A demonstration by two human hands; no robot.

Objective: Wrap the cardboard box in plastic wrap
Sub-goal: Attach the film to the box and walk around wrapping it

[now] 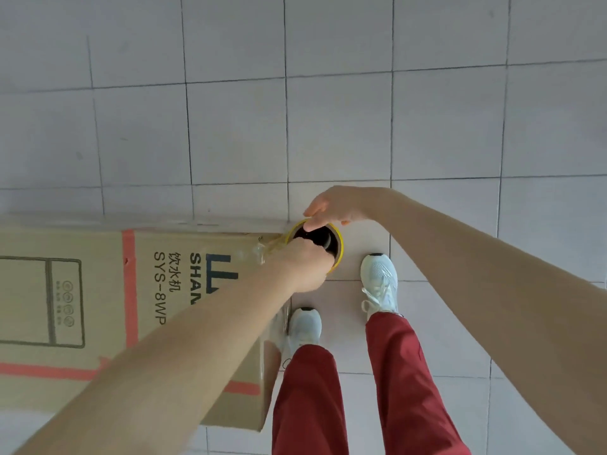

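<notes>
A long cardboard box (98,290) with red tape and black print lies on the tiled floor at the left. At its right end stands a roll of plastic wrap (335,239), seen from above as a yellow-rimmed tube with a dark core. My left hand (302,267) grips the roll's near side. My right hand (331,206) holds its far rim, with a finger reaching into the core. A stretch of clear film (262,251) runs from the roll onto the box's top right corner and down its right end.
My two feet in white sneakers (377,280) and red trousers (404,372) stand right of the box's end. Grey floor tiles (328,110) spread all around beyond the box.
</notes>
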